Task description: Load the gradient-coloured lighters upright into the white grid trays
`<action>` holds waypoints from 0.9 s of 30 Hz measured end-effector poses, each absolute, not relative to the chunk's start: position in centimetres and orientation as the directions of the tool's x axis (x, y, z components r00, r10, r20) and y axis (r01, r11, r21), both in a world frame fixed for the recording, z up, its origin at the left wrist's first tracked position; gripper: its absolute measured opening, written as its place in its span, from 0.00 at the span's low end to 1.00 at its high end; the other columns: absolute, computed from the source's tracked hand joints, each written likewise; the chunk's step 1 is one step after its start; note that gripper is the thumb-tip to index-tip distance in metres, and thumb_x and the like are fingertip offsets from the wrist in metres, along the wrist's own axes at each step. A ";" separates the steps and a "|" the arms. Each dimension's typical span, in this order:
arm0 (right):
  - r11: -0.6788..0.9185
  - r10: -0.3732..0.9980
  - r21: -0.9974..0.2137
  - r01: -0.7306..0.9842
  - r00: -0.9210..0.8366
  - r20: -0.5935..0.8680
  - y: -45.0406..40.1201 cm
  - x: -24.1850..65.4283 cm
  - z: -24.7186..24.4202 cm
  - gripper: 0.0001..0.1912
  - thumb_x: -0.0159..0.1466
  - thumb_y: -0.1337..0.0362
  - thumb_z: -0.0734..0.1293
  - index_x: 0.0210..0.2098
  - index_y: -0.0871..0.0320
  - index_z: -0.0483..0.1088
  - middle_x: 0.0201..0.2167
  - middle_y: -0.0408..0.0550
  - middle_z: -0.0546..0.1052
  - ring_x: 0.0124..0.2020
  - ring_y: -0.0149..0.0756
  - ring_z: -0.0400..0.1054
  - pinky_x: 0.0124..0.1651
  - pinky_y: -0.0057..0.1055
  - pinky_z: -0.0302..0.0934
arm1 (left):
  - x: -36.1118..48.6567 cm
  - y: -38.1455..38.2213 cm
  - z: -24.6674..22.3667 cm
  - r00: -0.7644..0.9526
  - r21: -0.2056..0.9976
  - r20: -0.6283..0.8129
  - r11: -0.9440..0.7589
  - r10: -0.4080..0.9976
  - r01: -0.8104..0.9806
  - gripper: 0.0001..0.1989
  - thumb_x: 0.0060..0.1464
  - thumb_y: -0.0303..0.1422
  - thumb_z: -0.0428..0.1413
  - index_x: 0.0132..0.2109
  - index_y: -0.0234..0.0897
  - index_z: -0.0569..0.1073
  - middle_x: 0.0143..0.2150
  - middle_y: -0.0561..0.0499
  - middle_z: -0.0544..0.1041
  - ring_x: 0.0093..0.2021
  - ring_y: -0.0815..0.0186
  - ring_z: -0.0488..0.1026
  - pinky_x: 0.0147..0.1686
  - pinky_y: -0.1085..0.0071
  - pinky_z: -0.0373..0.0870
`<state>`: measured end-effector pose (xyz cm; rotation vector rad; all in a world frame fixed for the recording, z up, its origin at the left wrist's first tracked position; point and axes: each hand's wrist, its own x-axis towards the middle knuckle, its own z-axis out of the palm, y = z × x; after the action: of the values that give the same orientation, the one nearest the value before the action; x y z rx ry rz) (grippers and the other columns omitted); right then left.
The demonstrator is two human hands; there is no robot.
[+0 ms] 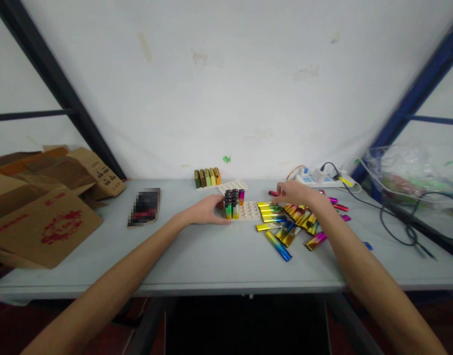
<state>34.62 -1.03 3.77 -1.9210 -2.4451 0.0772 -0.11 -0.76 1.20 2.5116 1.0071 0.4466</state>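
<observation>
My left hand [208, 210] is at the left end of a white pegged tray [251, 211]. Its thumb lies along the front edge and its fingers reach behind several upright lighters [232, 209] with black tops, so it grips the tray end. Shiny lighters in yellow, green and blue lie in a row [271, 212] right of the tray. My right hand [296, 192] hovers over the far side of a loose pile of metallic-coloured lighters [302, 219], thumb and fingers apart. Just left of its fingertips is a red lighter [273, 193]. Part of the pile is hidden by my forearm.
A second tray with upright lighters [207, 178] stands by the wall, beside a white tray [233, 186]. A blurred dark item [145, 207] lies left, near cardboard boxes [45, 217]. A power strip [322, 176], black cables [407, 231] and plastic bags [411, 167] are right.
</observation>
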 end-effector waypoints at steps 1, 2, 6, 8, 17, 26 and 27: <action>0.203 0.976 -0.057 0.977 -0.207 -0.066 -1.2 35.0 3.9 0.23 0.63 0.45 0.71 0.43 0.60 0.77 0.39 0.57 0.81 0.35 0.42 0.74 0.37 0.33 0.63 | -0.1 -0.8 1.3 0.690 0.466 0.141 -0.662 0.710 0.586 0.31 0.45 0.53 0.65 0.48 0.33 0.75 0.43 0.46 0.78 0.41 0.55 0.74 0.41 0.64 0.70; 0.174 0.976 -0.054 0.983 -0.179 -0.120 -1.3 35.3 3.9 0.23 0.62 0.45 0.71 0.43 0.60 0.78 0.40 0.57 0.81 0.34 0.42 0.75 0.36 0.33 0.63 | 0.0 -0.9 1.3 0.685 0.461 0.139 -0.659 0.715 0.595 0.31 0.45 0.53 0.65 0.48 0.33 0.75 0.43 0.46 0.78 0.41 0.55 0.73 0.40 0.64 0.69; 0.159 0.965 -0.049 0.986 -0.166 -0.205 -1.2 35.8 3.7 0.15 0.63 0.52 0.71 0.38 0.59 0.80 0.36 0.55 0.82 0.31 0.40 0.74 0.34 0.32 0.62 | -0.1 -1.0 1.4 0.666 0.456 0.131 -0.642 0.734 0.617 0.31 0.45 0.54 0.64 0.46 0.33 0.74 0.42 0.46 0.77 0.40 0.55 0.73 0.39 0.64 0.69; 0.192 0.964 -0.050 0.980 -0.198 -0.177 -0.9 35.6 3.5 0.12 0.63 0.56 0.72 0.36 0.59 0.80 0.34 0.53 0.81 0.31 0.39 0.74 0.34 0.32 0.62 | -0.1 -1.0 1.4 0.666 0.461 0.124 -0.637 0.736 0.618 0.31 0.45 0.54 0.64 0.46 0.33 0.74 0.42 0.45 0.77 0.40 0.55 0.73 0.39 0.64 0.69; 0.438 0.893 -0.165 0.884 -0.448 -0.030 -0.7 33.9 2.8 0.10 0.64 0.62 0.70 0.43 0.58 0.79 0.42 0.53 0.81 0.42 0.41 0.75 0.44 0.30 0.65 | -0.1 -0.9 1.3 0.668 0.496 0.131 -0.632 0.732 0.595 0.32 0.45 0.54 0.65 0.48 0.33 0.75 0.44 0.44 0.78 0.41 0.55 0.74 0.40 0.64 0.70; 0.401 0.915 -0.365 0.840 -0.347 0.206 -0.4 33.1 2.9 0.14 0.69 0.54 0.66 0.44 0.59 0.75 0.29 0.48 0.80 0.29 0.35 0.73 0.35 0.27 0.62 | -0.3 -0.5 0.8 0.679 0.505 0.155 -0.648 0.718 0.570 0.32 0.44 0.54 0.65 0.48 0.33 0.75 0.43 0.45 0.79 0.41 0.55 0.74 0.40 0.64 0.71; 0.423 0.906 -0.452 0.786 -0.346 0.246 -0.3 32.9 2.8 0.17 0.69 0.51 0.66 0.42 0.59 0.75 0.29 0.48 0.80 0.28 0.34 0.73 0.35 0.28 0.62 | -0.3 -0.4 0.8 0.680 0.502 0.152 -0.649 0.717 0.572 0.32 0.44 0.54 0.65 0.48 0.33 0.75 0.43 0.45 0.79 0.40 0.56 0.74 0.40 0.64 0.71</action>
<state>32.87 -0.32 2.83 -1.4324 -2.2246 0.3517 -0.33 -0.41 0.76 2.4769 1.0041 0.4754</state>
